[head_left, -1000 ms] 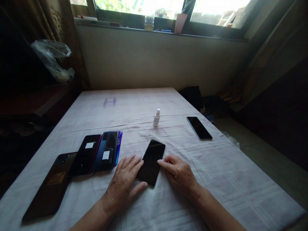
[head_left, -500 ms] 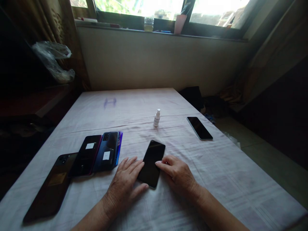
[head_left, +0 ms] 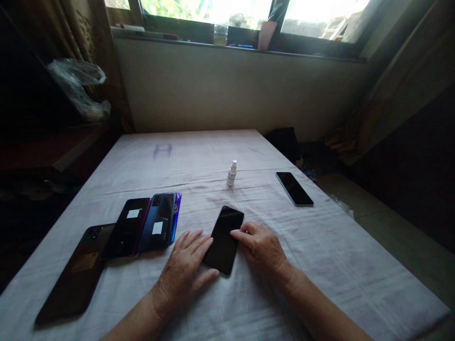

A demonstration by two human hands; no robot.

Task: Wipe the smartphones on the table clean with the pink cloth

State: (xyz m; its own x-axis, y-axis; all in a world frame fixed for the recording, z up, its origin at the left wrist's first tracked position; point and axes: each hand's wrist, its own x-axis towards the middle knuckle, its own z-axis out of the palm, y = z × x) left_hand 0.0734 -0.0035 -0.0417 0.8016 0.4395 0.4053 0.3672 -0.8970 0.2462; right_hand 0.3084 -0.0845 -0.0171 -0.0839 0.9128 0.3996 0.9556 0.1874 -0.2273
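Left hand, fingers spread, touches the phone; right hand, fingers curled, meets its side, hold unclear. Another phone near right edge of bench.

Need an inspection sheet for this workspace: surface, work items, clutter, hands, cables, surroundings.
Surface: pale cloth, wrinkled, purple mark towards the far left.
Work items: dark-screened phone lying flat between the hands.
Clutter: overlapping phones at left, some with labels; white bottle upright beyond the middle phone; another phone near the right edge.
Left hand: fingers spread, fingertips at the middle phone's left edge.
Right hand: fingers curled, index fingertip over the screen's right side; contact unclear.
Cables: nothing seen.
Surroundings: window ahead, pink pot on its sill; plastic bag at left.
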